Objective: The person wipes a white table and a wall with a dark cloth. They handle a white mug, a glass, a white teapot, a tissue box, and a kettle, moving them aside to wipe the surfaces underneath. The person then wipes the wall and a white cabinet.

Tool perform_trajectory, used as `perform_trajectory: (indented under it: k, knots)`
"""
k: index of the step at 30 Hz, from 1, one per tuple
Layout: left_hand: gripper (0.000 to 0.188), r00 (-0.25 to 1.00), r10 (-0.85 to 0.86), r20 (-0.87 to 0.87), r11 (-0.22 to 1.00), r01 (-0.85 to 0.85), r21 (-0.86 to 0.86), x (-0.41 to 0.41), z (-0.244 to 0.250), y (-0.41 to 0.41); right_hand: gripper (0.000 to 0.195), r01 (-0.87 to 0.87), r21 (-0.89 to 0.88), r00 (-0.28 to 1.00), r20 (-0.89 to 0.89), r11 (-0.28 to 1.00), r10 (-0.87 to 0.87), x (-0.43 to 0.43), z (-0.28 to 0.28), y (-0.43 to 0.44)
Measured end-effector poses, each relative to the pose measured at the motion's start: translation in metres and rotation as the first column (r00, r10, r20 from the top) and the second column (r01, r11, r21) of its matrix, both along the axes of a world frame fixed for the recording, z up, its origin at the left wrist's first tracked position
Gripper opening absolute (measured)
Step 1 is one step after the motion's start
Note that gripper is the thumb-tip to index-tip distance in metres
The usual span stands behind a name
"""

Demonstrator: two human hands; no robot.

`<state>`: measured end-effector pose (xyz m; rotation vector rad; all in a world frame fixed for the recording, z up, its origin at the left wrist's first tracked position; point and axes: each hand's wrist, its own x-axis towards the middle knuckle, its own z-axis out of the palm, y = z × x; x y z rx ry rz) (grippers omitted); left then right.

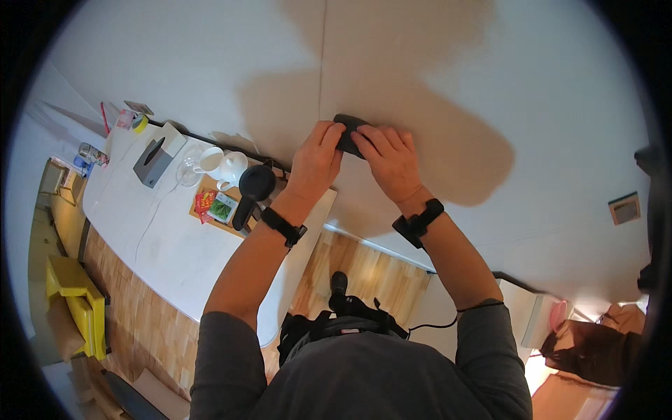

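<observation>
Both of my hands are raised in front of a pale wall (525, 131) with a thin vertical seam. Between them is a small dark grey object (349, 137), perhaps a folded cloth or a pad. My left hand (315, 160) pinches its left end with thumb and fingers. The fingers of my right hand (391, 163) are bent over its right end. Whether it touches the wall I cannot tell. Black straps with small modules circle both wrists. Broad shadows fall on the wall around the hands.
Left of me, a white marble-look table (173, 236) carries a wooden tray (197, 210) with an electric kettle (257, 182), a white teapot (233, 167) and packets. A grey tissue box (149, 165) stands farther left. A yellow chair (79, 320) and wall switch (625, 208) flank the scene.
</observation>
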<state>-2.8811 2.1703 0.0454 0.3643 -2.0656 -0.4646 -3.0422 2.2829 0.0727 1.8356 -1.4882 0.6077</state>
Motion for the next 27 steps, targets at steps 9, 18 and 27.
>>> perform_trajectory:
  k: [9,18,27]
  knots:
    - [0.042,0.956,0.02,0.293,0.987,-0.065,0.145,-0.004,-0.085,-0.018,0.023,-0.052,0.257,0.977,-0.186,0.965,0.102,-0.015,-0.069,-0.015]
    - [0.049,0.996,-0.016,-0.088,0.983,-0.001,-0.182,-0.014,0.065,-0.018,0.038,-0.047,-0.119,0.997,-0.062,0.992,0.039,-0.017,0.064,0.008]
    - [0.043,0.994,-0.061,0.094,0.995,0.068,-0.067,-0.012,-0.008,-0.028,0.042,0.045,0.221,0.998,-0.055,0.974,-0.034,-0.006,0.007,0.009]
